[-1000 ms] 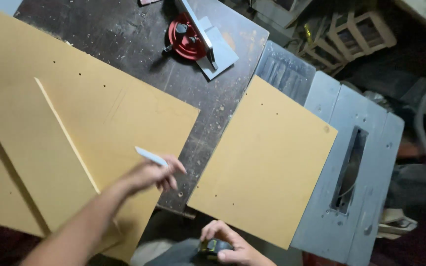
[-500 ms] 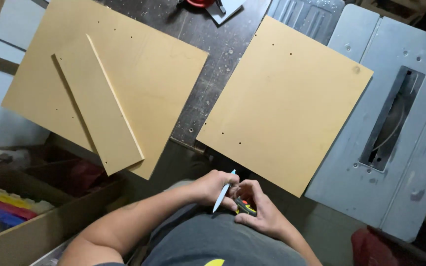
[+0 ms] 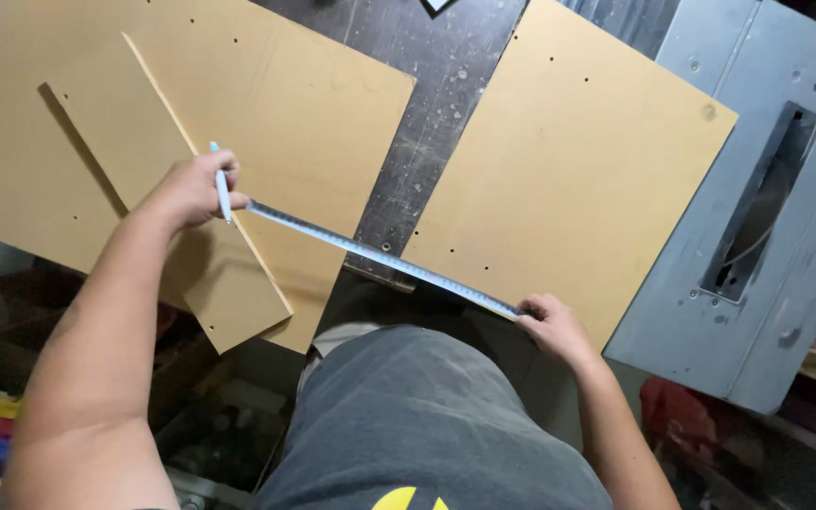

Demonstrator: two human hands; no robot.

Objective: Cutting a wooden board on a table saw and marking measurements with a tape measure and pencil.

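Two hands stretch a tape measure (image 3: 384,257) — left grip (image 3: 193,189) pinching its end and a pen (image 3: 221,181), right grip (image 3: 550,326) clamped on it.

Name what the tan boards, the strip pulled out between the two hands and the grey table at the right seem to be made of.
Tan boards: likely fibreboard, matt, even colour, no grain. Tape strip: probably thin steel, pale and glossy, with fine marks. Grey table: apparently metal, dull grey, flat top with a slot.

A grey table saw (image 3: 757,189) stands right of the dark, speckled workbench (image 3: 427,104).
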